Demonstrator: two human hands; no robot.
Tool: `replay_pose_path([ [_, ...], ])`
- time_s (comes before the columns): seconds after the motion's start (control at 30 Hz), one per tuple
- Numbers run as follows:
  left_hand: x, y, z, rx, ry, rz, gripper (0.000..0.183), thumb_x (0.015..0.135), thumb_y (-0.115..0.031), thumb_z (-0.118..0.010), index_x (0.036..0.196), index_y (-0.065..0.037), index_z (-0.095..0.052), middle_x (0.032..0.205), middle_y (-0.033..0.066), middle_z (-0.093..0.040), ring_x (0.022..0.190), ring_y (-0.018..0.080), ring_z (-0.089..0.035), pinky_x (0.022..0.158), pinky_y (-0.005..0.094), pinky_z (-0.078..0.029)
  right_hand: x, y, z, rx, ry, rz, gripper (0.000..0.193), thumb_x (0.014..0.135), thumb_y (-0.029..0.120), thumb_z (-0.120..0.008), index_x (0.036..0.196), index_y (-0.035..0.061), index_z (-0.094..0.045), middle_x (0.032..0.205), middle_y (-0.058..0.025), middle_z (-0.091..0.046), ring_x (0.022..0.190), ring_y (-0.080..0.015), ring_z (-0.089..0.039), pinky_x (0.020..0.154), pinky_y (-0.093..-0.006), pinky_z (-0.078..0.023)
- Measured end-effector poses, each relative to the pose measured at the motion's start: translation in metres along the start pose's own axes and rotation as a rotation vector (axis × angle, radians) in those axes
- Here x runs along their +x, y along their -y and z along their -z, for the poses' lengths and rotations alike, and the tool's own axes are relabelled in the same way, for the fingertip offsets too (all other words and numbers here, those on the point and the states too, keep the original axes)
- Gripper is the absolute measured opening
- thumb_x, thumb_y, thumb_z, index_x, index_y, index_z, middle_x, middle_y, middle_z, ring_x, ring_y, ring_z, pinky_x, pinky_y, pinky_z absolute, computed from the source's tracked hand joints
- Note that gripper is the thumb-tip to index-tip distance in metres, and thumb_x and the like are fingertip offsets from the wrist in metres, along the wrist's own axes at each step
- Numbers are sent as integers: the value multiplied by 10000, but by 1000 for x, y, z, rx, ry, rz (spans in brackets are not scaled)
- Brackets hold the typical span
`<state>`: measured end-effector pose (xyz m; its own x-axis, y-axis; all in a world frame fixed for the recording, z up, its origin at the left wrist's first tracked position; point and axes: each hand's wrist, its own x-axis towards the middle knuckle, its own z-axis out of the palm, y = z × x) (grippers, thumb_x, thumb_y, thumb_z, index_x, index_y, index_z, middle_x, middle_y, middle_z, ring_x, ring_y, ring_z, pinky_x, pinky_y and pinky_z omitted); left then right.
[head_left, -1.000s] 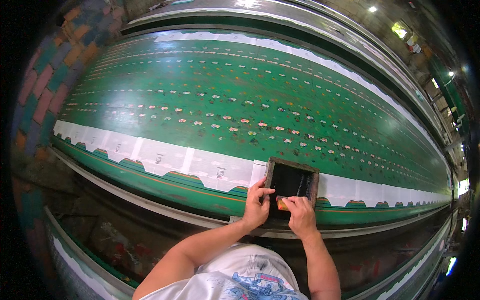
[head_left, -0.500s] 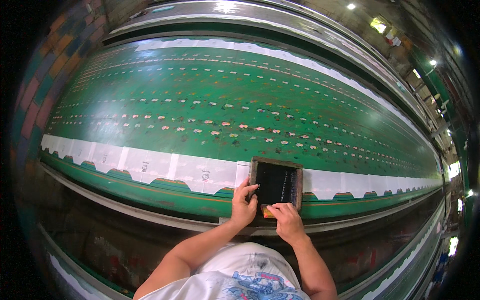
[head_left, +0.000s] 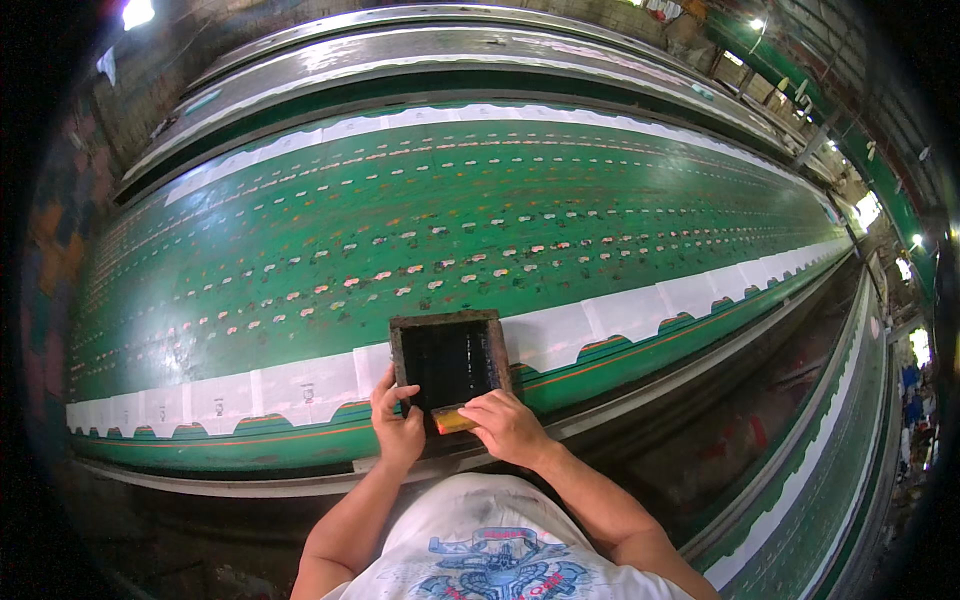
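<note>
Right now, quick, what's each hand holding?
Left hand: closed on the dark frame, at its left side.
Right hand: closed, holding the yellow block.

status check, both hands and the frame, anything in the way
Left hand at dark frame's left rim. Right hand gripping yellow tool at frame's near end. Frame by green table's near edge. Nothing visibly blocking either hand.

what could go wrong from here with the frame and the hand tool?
Shift: the left hand is at the left side of the dark frame; a nudge might slide it across the white sheets.

Smear: the right hand holds the yellow-orange tool by the frame's dark interior; a slip might dirty the fingers.
</note>
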<state>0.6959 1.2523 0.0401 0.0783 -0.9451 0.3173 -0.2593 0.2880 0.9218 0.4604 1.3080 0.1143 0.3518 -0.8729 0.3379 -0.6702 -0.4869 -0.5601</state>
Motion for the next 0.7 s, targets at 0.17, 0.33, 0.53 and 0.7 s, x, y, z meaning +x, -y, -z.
replay_pose_path([
  [0.17,-11,-29,-74,33,3,-27,446,751,160,-665,1091,-85,-815,1670,269,-589,1528,433,-555,1284,508,-418,-44,-51,41,50,-114,-20,429,847,-66,-772,1266,30,-790,1264,-140,-747,1186,-375,-713,1044,-481,-601],
  [0.33,-25,-24,-152,-39,-8,4,442,780,152,-655,1107,-100,-813,1655,245,-595,1548,415,-544,1281,488,-428,-74,-97,87,47,-120,-42,422,853,-97,-725,1254,15,-793,1251,-141,-751,1196,-381,-714,1054,-483,-602],
  [0.53,-30,-24,-200,-152,0,195,433,751,168,-680,1072,-85,-826,1671,233,-601,1557,378,-564,1261,446,-463,-90,-138,122,99,-73,-22,404,857,-95,-742,1241,15,-802,1228,-137,-761,1173,-374,-723,1048,-484,-606],
  [0.7,-31,-25,-214,-251,-21,244,387,757,174,-680,1045,-41,-823,1681,225,-606,1560,335,-573,1259,418,-468,-90,-157,139,129,-21,47,414,845,-88,-769,1242,21,-810,1224,-130,-765,1163,-367,-725,1042,-484,-605],
])
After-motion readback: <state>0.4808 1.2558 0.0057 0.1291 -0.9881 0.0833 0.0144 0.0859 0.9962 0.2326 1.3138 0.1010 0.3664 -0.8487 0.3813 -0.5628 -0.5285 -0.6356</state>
